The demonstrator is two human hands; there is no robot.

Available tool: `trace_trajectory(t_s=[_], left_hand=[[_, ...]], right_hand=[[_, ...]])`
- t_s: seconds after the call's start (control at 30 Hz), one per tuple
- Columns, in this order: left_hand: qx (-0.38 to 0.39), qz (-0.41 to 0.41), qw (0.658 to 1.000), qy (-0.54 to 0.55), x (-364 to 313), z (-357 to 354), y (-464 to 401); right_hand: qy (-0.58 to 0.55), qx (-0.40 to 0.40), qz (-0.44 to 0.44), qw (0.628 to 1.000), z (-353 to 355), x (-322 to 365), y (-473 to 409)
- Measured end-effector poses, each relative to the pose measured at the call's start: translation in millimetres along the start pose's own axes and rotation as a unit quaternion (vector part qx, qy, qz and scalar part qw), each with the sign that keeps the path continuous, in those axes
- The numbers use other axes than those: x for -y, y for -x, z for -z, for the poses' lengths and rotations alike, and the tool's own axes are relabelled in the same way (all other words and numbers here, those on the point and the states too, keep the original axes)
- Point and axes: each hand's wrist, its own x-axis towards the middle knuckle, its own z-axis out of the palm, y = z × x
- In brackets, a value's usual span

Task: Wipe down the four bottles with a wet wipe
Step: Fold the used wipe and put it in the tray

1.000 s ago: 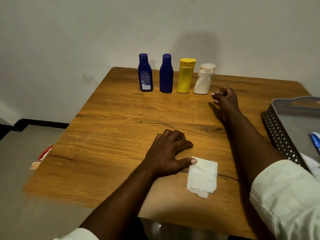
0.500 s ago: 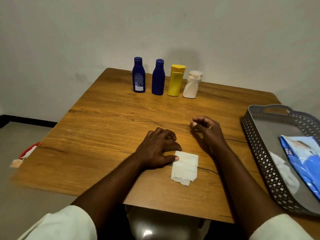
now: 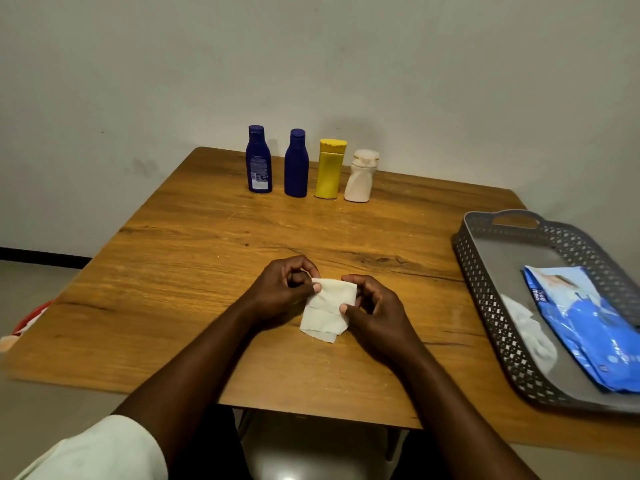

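A row of bottles stands upright at the far edge of the wooden table point(image 3: 194, 278): a blue bottle with a label point(image 3: 258, 161), a second blue bottle point(image 3: 296, 164), a yellow bottle point(image 3: 329, 169) and a small white bottle point(image 3: 361, 176). In the middle of the table lies a folded white wet wipe point(image 3: 329, 311). My left hand point(image 3: 280, 289) pinches its top left corner between thumb and fingers. My right hand point(image 3: 372, 308) pinches its right edge. Both hands are well short of the bottles.
A grey perforated tray point(image 3: 485, 299) sits at the table's right edge, holding a blue wipes packet point(image 3: 585, 323) and a crumpled white wipe point(image 3: 530, 330). A red object point(image 3: 29, 318) lies on the floor at the left. The wall stands right behind the bottles.
My right hand drew back from near the white bottle to the wipe and took hold of its right edge. My left hand went from resting beside the wipe to pinching its corner.
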Motion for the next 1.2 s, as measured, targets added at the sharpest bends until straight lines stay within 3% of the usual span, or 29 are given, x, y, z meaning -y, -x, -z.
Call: trace_trajectory(t_s=[0.13, 0.3, 0.57, 0.83, 1.03, 1.2], left_hand=[[-0.002, 0.004, 0.997, 0.071, 1.6, 0.6, 4.8], [0.008, -0.043, 0.998, 0.035, 3.8, -9.7, 20.3], [-0.031, -0.016, 0.999, 0.036, 11.3, -18.4, 17.4], [-0.092, -0.080, 0.992, -0.044, 6.3, -17.4, 13.4], [-0.081, -0.004, 0.987, 0.136, 4.4, -24.0, 9.3], [-0.078, 0.025, 0.979, 0.187, -1.1, -23.7, 9.2]], right_hand=[[-0.096, -0.025, -0.009, 0.995, 0.3, 2.3, -0.7], [-0.151, -0.036, -0.012, 0.988, 0.4, -1.5, 0.5], [-0.148, -0.056, -0.006, 0.987, 3.4, -1.8, 3.0], [-0.052, 0.007, 0.013, 0.999, 6.6, -2.5, 4.7], [-0.002, 0.028, 0.028, 0.999, 7.9, -6.7, 4.2], [-0.022, 0.013, 0.033, 0.999, 5.4, -8.4, 2.0]])
